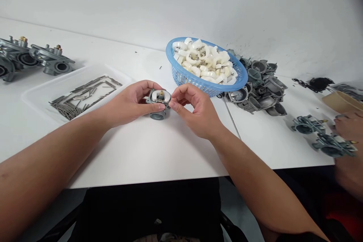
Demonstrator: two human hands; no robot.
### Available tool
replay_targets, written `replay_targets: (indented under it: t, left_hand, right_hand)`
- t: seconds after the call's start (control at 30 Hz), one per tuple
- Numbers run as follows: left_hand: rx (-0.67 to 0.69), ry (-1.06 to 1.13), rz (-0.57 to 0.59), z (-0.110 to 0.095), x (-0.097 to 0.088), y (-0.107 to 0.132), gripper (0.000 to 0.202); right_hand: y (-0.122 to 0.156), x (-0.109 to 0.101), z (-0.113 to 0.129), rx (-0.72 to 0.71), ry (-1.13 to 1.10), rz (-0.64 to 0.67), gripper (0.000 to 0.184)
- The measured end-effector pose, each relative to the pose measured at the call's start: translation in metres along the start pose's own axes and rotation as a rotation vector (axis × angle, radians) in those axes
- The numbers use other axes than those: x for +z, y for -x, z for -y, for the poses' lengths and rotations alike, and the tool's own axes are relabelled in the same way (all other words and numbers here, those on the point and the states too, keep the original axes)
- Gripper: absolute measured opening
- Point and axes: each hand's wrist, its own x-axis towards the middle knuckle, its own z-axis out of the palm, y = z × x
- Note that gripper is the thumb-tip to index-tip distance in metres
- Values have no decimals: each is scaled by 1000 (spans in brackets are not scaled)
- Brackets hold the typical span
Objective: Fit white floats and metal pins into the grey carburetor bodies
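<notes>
The left hand point(132, 104) and right hand point(195, 111) of the person at the desk hold a small die-cast carburettor body point(157, 115) in a narrow grip between them. The left fingers curl around its near side, while the right thumb and forefinger pinch it from the right. A white plastic float point(165, 96) sits in its open top, beside a small brass fitting. The carburettor body is near the middle of the desk's near half; whether it touches the white desk point(141, 159) cannot be told. Just beyond the right hand, a blue plastic basket point(181, 78) is heaped with white floats point(202, 60). A pile of grey carburettor bodies point(262, 87) lies against the basket's right side, and a thin metal rod point(231, 117) lies on the desk below them. To the left, a white tray point(36, 98) holds loose metal pins point(83, 98), and two assembled carburettors point(51, 60) lie near the far left edge. Toward the right edge, a co-worker's hand point(350, 128) is beside two more carburettors point(333, 145), near a tan cardboard container point(342, 102) and a black heap point(314, 84) too indistinct to identify.
</notes>
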Motion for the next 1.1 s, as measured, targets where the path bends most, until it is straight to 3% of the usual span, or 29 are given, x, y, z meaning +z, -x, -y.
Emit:
replay_targets:
  t: [0.4, 0.77, 1.1]
  left_hand:
    - [-21, 98, -25, -5, 2, -1, 46]
    - [-81, 79, -35, -12, 2, 0, 54]
    - [-44, 31, -23, -8, -1, -1, 53]
  right_hand:
    - [2, 2, -1, -55, 51, -15, 11]
    - [2, 4, 0, -82, 76, -34, 9]
    - [3, 4, 1, -157, 131, -61, 9]
